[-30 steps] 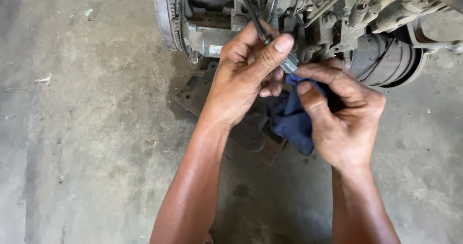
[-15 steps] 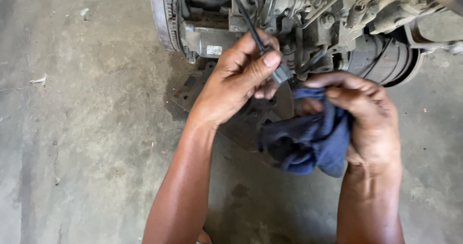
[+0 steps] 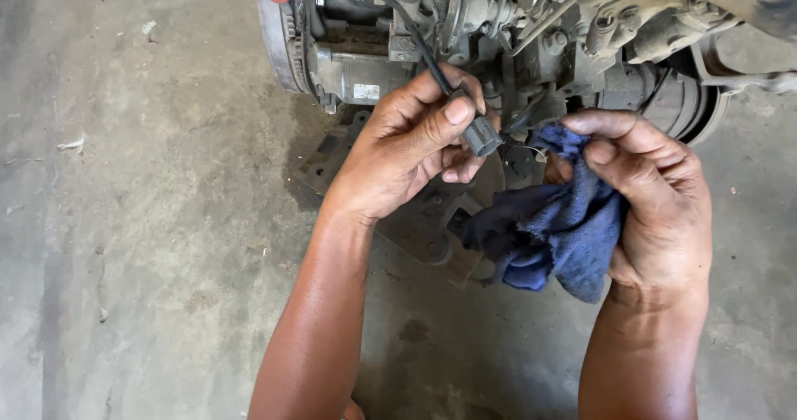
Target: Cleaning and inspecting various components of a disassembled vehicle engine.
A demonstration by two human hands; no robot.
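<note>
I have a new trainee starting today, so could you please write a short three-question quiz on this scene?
1. True or false: the left hand pinches a grey plug on the end of a black cable.
2. What does the right hand hold? A) a spanner B) a blue rag C) a bolt
3. Fill in: the engine sits on a bare ____ floor.

Key:
1. True; the thumb presses on the plug.
2. B; the rag is bunched in the fingers and hangs below them.
3. Concrete.
</note>
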